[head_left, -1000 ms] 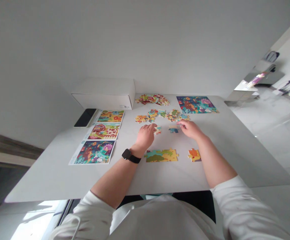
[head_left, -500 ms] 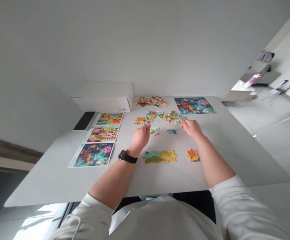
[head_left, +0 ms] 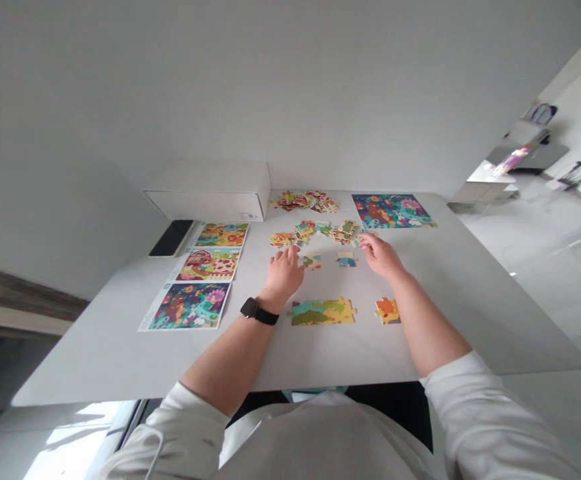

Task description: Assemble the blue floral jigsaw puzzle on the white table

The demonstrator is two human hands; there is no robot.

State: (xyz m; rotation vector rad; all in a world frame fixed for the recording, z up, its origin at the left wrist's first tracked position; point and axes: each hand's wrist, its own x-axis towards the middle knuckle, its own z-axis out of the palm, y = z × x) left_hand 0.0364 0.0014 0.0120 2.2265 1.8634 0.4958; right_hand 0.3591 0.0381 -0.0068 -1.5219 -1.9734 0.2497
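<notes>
My left hand (head_left: 285, 273), wearing a black watch, is open with its fingers stretched out at the near left edge of a loose heap of jigsaw pieces (head_left: 323, 229). At the heap's right end my right hand (head_left: 381, 257) has its fingertips closed on a jigsaw piece (head_left: 355, 243), mostly hidden. Between my hands lie a green and beige piece (head_left: 312, 261) and a blue piece (head_left: 347, 259). Nearer to me is a joined strip of jigsaw (head_left: 323, 313) in green and yellow. An orange piece (head_left: 386, 311) lies right of it, partly behind my right forearm.
Three picture cards (head_left: 190, 307) form a column at the left, with a phone (head_left: 171, 238) beside them. A white box (head_left: 205, 200) stands against the wall. Behind the heap are a second pile of pieces (head_left: 305, 201) and a dark, colourful puzzle picture (head_left: 393, 211).
My left hand has spread its fingers from a closed shape, staying by the heap's left edge. My right hand has shifted slightly left at the heap's right end.
</notes>
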